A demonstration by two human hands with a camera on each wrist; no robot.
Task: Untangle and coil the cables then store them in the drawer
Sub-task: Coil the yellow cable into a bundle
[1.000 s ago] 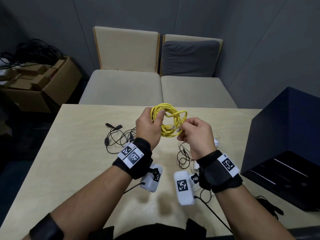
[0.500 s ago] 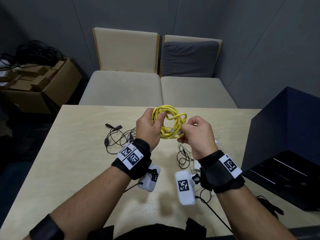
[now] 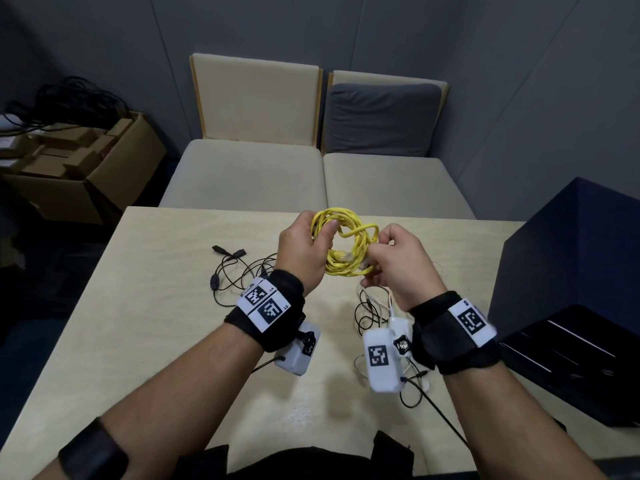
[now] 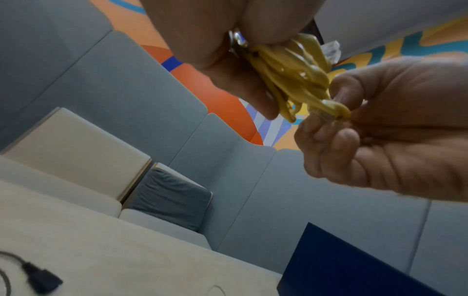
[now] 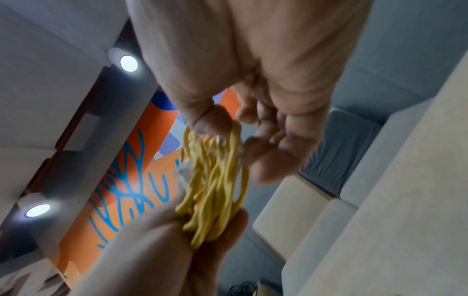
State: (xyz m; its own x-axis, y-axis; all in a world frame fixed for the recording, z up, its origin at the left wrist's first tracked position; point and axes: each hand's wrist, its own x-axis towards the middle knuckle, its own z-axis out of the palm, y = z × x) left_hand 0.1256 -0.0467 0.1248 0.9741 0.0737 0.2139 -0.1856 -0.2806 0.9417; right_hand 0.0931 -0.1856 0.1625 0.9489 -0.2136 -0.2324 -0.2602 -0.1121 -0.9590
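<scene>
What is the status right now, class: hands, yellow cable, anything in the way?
Left hand grips yellow cable coil; right hand pinches its far side. Coil held above table, not yet stored. Black cables loose on table underneath.

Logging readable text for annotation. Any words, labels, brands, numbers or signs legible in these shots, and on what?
"L5": beside the lower square code on the left wristband.
A small mark by the upper code on that band: too small to read.
A small mark at the top of the right wristband: too small to read.
The white camera modules carry only square codes, no words.
The yellow cable, table and dark cabinet: no text visible.
</scene>
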